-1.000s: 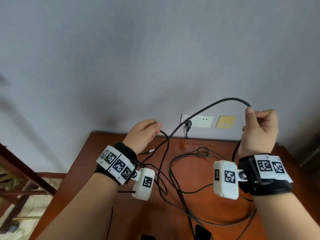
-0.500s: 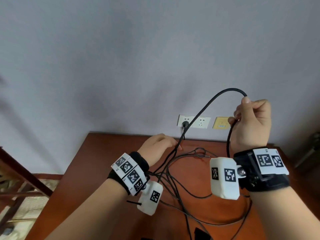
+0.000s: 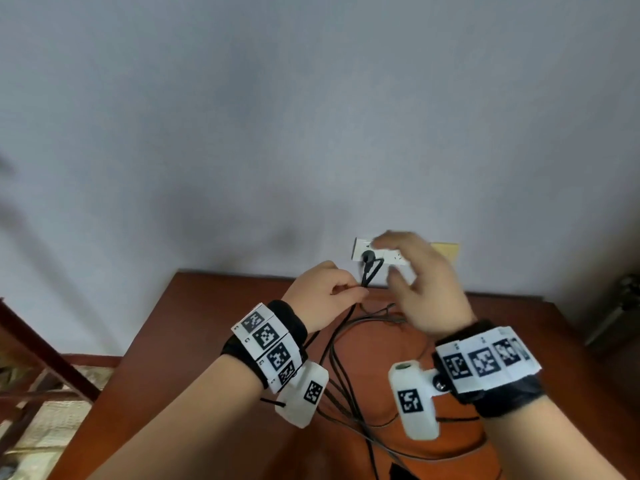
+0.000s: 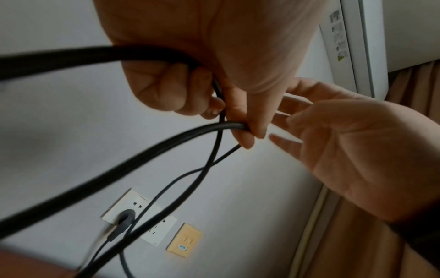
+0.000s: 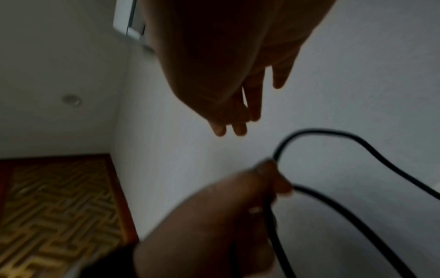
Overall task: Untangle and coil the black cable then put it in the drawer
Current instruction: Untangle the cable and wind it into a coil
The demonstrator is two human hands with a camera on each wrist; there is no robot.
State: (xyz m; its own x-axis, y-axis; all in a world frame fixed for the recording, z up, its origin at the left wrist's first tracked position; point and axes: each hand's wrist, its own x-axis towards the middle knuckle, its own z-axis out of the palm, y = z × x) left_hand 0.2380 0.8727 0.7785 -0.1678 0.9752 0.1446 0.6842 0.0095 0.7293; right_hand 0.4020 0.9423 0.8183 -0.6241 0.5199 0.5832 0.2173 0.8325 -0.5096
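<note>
L hand (image 3: 323,292) is pinching gathered black cable (image 4: 147,150) loops, R hand (image 3: 427,289) hovering w/ fingers spread, holding nothing; I'd be keeping each new loop same-sized.

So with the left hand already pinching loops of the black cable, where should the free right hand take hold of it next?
A judgement: on the slack run hanging below the left hand, coming from the right. The left hand grips gathered loops of the black cable above the desk, while the right hand is open beside it, fingers straight. The rest trails loose on the desk, so that run looks free to draw up.
</note>
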